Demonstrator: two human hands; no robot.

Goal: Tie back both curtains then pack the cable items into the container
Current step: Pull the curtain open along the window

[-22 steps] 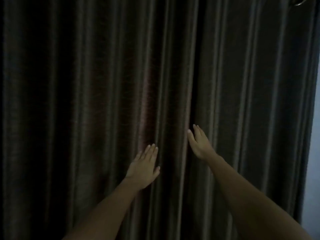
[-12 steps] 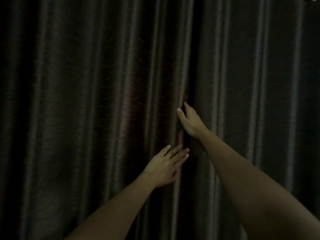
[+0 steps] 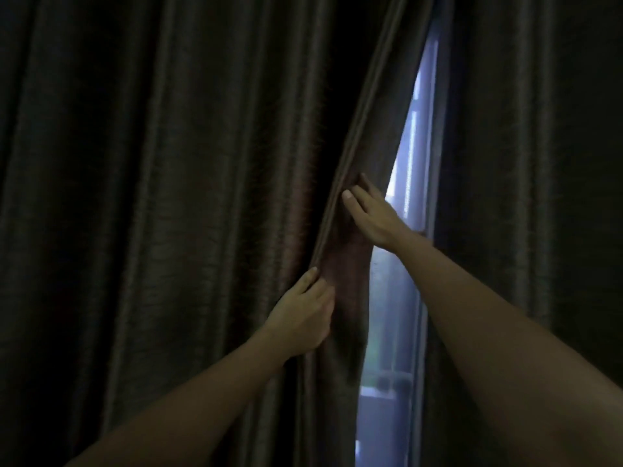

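Two dark brown curtains fill the head view. The left curtain (image 3: pixel 168 214) has its inner edge pulled to the left. My left hand (image 3: pixel 303 315) grips that edge low down, fingers curled into the fold. My right hand (image 3: pixel 371 214) sits higher on the same edge, fingers wrapped behind the fabric and thumb in front. The right curtain (image 3: pixel 539 197) hangs straight and untouched. No cable items or container are in view.
A narrow gap between the curtains shows a bright window (image 3: pixel 401 298) with a pale frame and a railing low down. The room is dim.
Both hands have gone from flat against the shut curtains to gripping the left curtain's edge. That edge has moved left, and a lit gap has appeared.
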